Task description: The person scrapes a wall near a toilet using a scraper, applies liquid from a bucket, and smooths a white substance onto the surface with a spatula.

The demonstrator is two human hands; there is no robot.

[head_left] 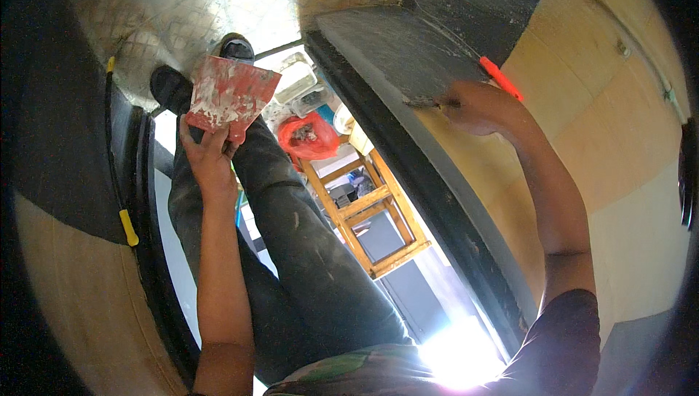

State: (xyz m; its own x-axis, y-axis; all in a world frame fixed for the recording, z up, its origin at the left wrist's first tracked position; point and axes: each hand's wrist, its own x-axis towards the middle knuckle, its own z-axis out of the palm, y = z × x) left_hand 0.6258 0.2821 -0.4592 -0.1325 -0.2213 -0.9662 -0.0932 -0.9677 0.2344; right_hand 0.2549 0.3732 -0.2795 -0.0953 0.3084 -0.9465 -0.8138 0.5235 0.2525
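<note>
My left hand (210,152) is closed on a red plastic board (230,92) smeared with pale, putty-like material, held over my legs and dark shoes. My right hand (480,107) is closed round a small dark tool (420,103), possibly a spatula, whose thin end lies at the edge of a dark grey surface (371,46) where it borders a beige surface (491,192). Just beyond that hand is a red handle (501,78) with a thin rod or wire running from it.
Below, beside my legs, are a wooden stool-like frame (383,260), a red plastic bag (309,136) and pale containers (295,81). A black frame edge (415,192) runs diagonally past them. A yellow-handled cord or rod (128,227) is at left; a pale pipe (619,32) crosses the upper right.
</note>
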